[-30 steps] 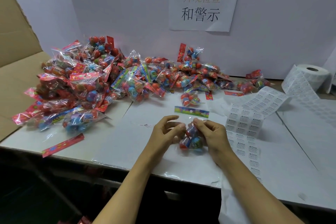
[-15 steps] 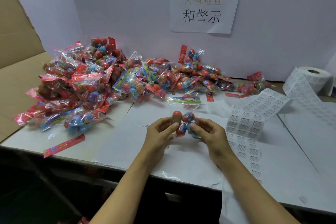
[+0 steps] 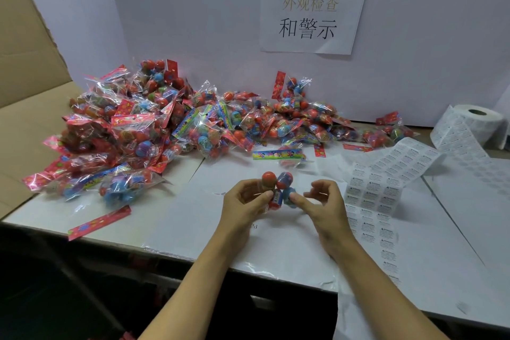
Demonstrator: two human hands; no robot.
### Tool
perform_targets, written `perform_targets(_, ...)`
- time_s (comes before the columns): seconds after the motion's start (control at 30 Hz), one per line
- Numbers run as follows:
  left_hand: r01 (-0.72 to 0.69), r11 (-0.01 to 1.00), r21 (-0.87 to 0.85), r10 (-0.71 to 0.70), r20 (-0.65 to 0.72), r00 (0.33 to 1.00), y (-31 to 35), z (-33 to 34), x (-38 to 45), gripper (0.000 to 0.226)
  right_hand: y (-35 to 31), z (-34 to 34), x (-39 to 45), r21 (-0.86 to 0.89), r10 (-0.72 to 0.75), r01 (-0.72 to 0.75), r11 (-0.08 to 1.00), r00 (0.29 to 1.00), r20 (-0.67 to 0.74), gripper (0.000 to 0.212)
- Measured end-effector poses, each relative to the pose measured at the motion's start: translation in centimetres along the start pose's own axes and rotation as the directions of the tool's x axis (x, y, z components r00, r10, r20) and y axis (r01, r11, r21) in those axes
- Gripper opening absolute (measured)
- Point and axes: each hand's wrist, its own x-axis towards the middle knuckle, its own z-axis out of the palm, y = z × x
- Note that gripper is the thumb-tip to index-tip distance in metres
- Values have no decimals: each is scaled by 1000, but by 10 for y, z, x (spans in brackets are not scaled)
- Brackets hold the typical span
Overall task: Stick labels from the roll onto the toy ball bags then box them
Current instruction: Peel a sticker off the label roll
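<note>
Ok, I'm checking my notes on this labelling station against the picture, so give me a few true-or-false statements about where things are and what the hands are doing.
1. The left hand holds a toy ball bag. True.
2. The label roll stands at the left of the table. False: it is at the far right.
3. The label strip runs from the roll toward the person. True.
4. The pile of toy ball bags sits in the cardboard box. False: it lies on the table.
5. The right hand rests on the label strip. False: it touches the bag.

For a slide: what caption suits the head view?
Both hands, left hand and right hand, hold a toy ball bag beside the label strip.
</note>
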Motion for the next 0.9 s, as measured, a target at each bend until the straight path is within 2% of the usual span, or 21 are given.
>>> perform_targets(0.07, -33, 999, 28, 33, 10, 999, 0, -1, -1, 30, 1, 0, 0, -61, -58, 59, 996, 998, 24, 36)
perform_targets(0.13, -79, 995, 61, 77, 38, 996, 1, -1, -3, 35, 3, 0, -1, -85, -81, 91, 992, 990, 115, 25)
perform_targets(0.23, -125, 989, 83, 116, 104, 988, 3, 0, -5, 34, 1, -1, -2, -52, -62, 73, 996, 981, 182, 19)
perform_targets(0.33, -111, 992, 67, 97, 189, 977, 3, 0, -6, 30, -2, -1, -4, 13, -39, 37, 999, 964, 264, 48)
perform_targets(0.4, -111, 989, 94, 89, 215, 973, 3, 0, -5, 32, -2, -1, -5, -10, -64, 70, 997, 950, 305, 56)
perform_targets(0.5, -132, 988, 82, 112, 208, 972, 2, 1, -3, 34, -1, -1, -3, -3, -70, 73, 997, 968, 241, 44)
perform_targets(0.6, -144, 985, 95, 132, 125, 983, 1, 1, -2, 34, -1, -2, 0, 105, -19, 0, 994, 983, 182, 36)
perform_targets(0.73, -103, 984, 146, 102, 14, 995, -1, 1, 0, 52, -2, -3, 2, 203, 47, -82, 976, 984, 173, 28)
perform_targets(0.83, 7, 999, 31, -8, 57, 998, -1, 3, 1, 55, -4, -3, 3, 224, 60, -103, 969, 980, 190, 25)
perform_targets(0.9, 5, 1000, 14, -7, 131, 991, -2, 2, 1, 50, -5, -3, 2, 215, 58, -104, 971, 975, 213, 21)
